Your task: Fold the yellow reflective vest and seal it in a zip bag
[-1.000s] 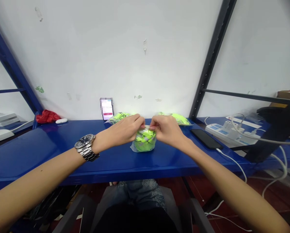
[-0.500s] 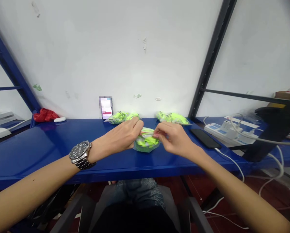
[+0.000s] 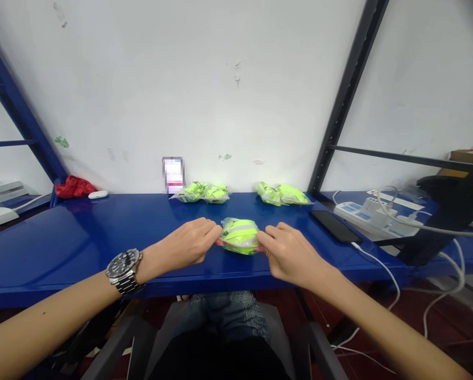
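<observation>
Between my hands is a clear plastic bag (image 3: 239, 235) with a folded neon-yellow item inside that has a grey reflective stripe. A reddish strip runs along the bag's near edge. My left hand (image 3: 195, 240), with a metal watch (image 3: 123, 266) on its wrist, is closed on the left corner of that edge. My right hand (image 3: 282, 248) pinches the right corner, fingers curled. The edge is stretched between both hands, low over the blue table (image 3: 82, 248). Farther back, similar filled bags lie at the wall: a left group (image 3: 202, 192) and a right group (image 3: 283, 193).
A lit phone (image 3: 173, 174) leans on the wall. Another phone (image 3: 335, 226), dark and plugged into a white cable, lies on the right beside power strips (image 3: 375, 216). A red cloth-like bundle (image 3: 75, 187) and a small white case (image 3: 97, 195) sit at the left. Dark rack posts (image 3: 345, 100) rise behind.
Both hands have come down toward me and moved slightly apart. The bag's reddish edge has gone from its far side to its near side, and more of the yellow contents shows.
</observation>
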Available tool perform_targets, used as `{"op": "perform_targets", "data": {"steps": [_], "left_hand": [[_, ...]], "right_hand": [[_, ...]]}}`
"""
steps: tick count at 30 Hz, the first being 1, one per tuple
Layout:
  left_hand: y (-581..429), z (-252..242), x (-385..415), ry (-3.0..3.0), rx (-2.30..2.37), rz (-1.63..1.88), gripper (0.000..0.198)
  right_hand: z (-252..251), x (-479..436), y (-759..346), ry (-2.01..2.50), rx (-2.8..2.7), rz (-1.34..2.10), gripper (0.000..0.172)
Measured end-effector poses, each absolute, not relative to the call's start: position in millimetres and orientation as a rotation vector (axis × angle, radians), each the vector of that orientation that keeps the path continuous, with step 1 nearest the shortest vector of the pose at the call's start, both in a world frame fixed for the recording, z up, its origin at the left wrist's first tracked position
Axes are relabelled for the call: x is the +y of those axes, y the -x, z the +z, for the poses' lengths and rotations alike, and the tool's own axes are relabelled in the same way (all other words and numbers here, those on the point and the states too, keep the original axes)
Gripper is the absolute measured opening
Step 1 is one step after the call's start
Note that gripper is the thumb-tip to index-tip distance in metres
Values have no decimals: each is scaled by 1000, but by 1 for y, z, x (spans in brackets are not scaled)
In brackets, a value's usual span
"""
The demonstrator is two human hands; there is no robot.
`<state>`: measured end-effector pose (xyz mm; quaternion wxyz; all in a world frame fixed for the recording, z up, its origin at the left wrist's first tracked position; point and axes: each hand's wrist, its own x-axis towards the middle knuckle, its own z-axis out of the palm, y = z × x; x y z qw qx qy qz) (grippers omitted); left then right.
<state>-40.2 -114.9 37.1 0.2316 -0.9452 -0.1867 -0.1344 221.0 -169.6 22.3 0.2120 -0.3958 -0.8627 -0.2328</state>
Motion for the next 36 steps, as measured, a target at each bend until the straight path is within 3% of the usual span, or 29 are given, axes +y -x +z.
{"op": "perform_targets", "data": {"steps": [3, 6, 8, 13, 17, 28, 36], "left_hand": [[39, 25, -110, 2621, -489, -272, 20], [32, 15, -103, 2609, -569, -181, 18], [26, 11, -97, 2558, -690, -170, 19], [18, 0, -81, 2450, -914, -253, 34], [22, -10, -75, 2583, -964, -276, 33], [26, -14, -73, 2674, -952, -336, 32], [27, -16, -72, 2681, -957, -341, 30]], "right_hand": [[13, -184, -209, 1258, -2396, -769, 16], [0, -185, -199, 1434, -2399, -790, 48], [-7, -170, -196, 1579, -2405, -736, 54], [-9, -90, -209, 1681, -2392, -471, 53], [-5, -32, -218, 1591, -2439, -340, 55], [-17, -12, -206, 1425, -2445, -339, 61], [-11, 20, -208, 1677, -2305, -533, 49]]}}
